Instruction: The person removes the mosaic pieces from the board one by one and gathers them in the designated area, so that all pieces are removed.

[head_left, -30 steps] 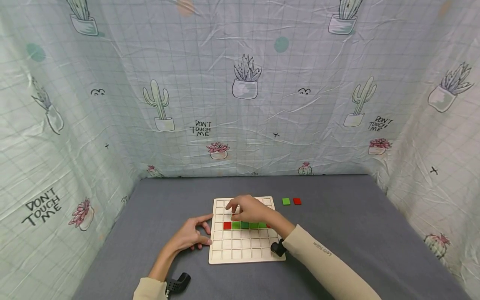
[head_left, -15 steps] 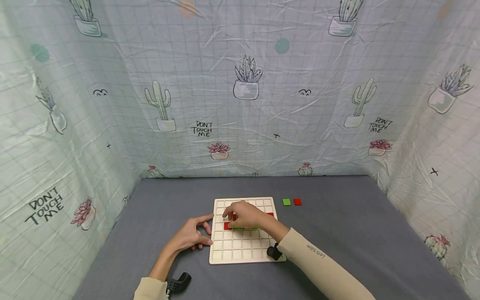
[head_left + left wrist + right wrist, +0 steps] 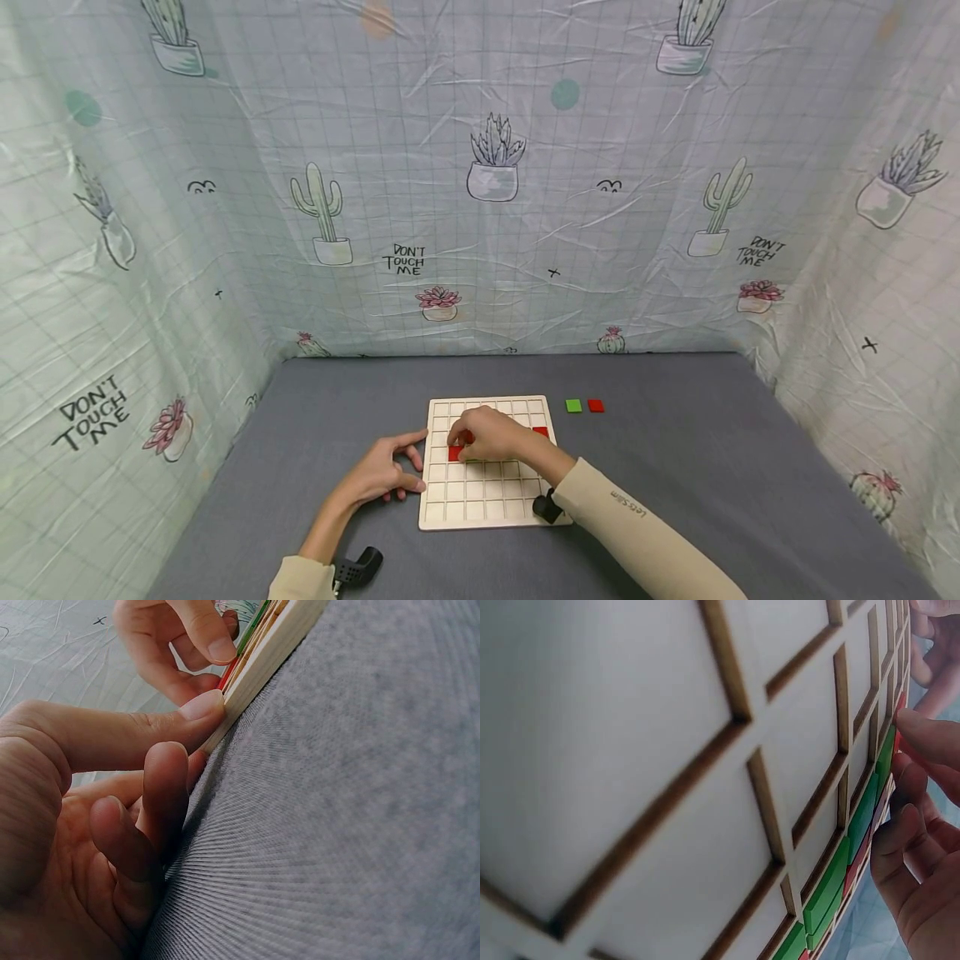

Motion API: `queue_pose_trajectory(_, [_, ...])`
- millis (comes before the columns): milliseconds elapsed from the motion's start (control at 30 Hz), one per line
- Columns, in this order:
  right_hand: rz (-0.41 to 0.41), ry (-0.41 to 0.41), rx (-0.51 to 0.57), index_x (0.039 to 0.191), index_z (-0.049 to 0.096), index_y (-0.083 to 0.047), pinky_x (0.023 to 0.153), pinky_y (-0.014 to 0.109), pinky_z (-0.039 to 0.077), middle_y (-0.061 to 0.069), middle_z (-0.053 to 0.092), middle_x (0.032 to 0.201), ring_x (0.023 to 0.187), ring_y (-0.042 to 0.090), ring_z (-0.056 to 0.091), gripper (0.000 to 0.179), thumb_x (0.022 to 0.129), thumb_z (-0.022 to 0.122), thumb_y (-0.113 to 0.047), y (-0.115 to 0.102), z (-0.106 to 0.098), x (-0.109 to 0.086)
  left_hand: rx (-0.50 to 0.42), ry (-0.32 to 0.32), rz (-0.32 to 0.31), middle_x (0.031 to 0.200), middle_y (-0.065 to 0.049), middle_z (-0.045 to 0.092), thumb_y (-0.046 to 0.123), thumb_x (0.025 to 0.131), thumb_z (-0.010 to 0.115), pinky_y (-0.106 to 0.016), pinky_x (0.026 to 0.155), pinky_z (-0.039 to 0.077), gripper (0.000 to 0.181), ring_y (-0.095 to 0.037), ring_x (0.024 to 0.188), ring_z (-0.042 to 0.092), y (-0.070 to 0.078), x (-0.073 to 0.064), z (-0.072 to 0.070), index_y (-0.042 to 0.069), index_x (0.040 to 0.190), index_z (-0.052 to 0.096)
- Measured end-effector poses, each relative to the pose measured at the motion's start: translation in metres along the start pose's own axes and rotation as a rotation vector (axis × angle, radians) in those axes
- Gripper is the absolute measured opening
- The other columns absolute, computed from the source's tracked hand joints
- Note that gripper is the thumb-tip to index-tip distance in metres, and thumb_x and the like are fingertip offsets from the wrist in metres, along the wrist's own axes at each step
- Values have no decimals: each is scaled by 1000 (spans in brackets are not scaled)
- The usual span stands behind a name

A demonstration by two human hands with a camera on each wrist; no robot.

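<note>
A pale wooden grid board (image 3: 495, 504) lies on the grey cloth. Along its left edge rests my left hand (image 3: 378, 473), thumb and index finger spread and touching the edge; its other fingers are bent in the left wrist view. My right hand (image 3: 487, 435) is low over the board's middle rows, thumb and fingers about a small red tile (image 3: 467, 437). Another red tile (image 3: 454, 454) sits at the left end of the row below. Green tiles (image 3: 827, 896) and a darker green one (image 3: 864, 817) line that row in the right wrist view. The right hand hides much of both rows from above.
One more red tile (image 3: 540, 431) sits in the board's right part. Beyond the board's far right corner lie a loose green tile (image 3: 573, 406) and a loose red tile (image 3: 596, 406). A cactus-print curtain (image 3: 585, 225) surrounds the table on the back and sides.
My right hand has come slightly left and down toward the row's left end, uncovering the red tile at right. The left hand stays at the board's edge.
</note>
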State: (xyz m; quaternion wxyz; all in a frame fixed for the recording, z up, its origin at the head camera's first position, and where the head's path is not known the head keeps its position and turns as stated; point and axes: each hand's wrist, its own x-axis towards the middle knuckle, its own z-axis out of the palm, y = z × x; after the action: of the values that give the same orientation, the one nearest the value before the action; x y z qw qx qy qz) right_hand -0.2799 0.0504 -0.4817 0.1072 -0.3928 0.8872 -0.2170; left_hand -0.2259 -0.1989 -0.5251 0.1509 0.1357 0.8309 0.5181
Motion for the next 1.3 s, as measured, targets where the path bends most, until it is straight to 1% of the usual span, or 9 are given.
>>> queue_pose_trajectory(333, [9,-8,-19,104,80,-17,72,18,46,-8,66,90,80,2,55,21,84,84,-15,1,1,2,-1,1,12,95,-7,64,10,75,89,-28,39,41,91,-16,50,60,-1,0,0,5,155,47])
queue_pose_trajectory(600, [-11,8,-18,102,76,-20,72,20,46,-4,68,91,82,8,60,19,85,83,-16,1,1,1,5,5,9,94,-7,65,10,74,89,-28,39,41,90,-16,50,60,-1,0,0,5,155,47])
queue_pose_trajectory(767, [-18,8,-31,103,75,-21,72,19,46,-6,66,91,82,6,59,20,85,82,-17,2,2,1,7,8,6,94,-7,65,9,74,89,-28,39,40,90,-15,49,59,-1,1,0,5,154,47])
queue_pose_trajectory(967, [-12,-2,-12,104,74,-22,73,20,47,-8,68,91,81,3,59,21,86,81,-16,1,1,-1,9,5,1,95,-7,65,10,74,89,-26,39,40,90,-14,50,59,-2,1,0,5,154,48])
queue_pose_trajectory(1133, [-36,-3,-5,106,75,-21,75,21,48,-5,71,92,81,3,59,20,89,76,-11,-1,-2,-2,7,4,3,96,-10,65,10,74,89,-26,39,40,90,-12,49,59,-1,2,-1,4,154,48])
queue_pose_trajectory(1300, [-50,-3,19,108,74,-18,72,21,48,-3,72,90,77,3,58,19,94,68,-6,-3,-4,-4,-2,-6,11,97,-11,65,10,76,89,-27,39,40,90,-12,49,59,-1,3,-1,4,155,47])
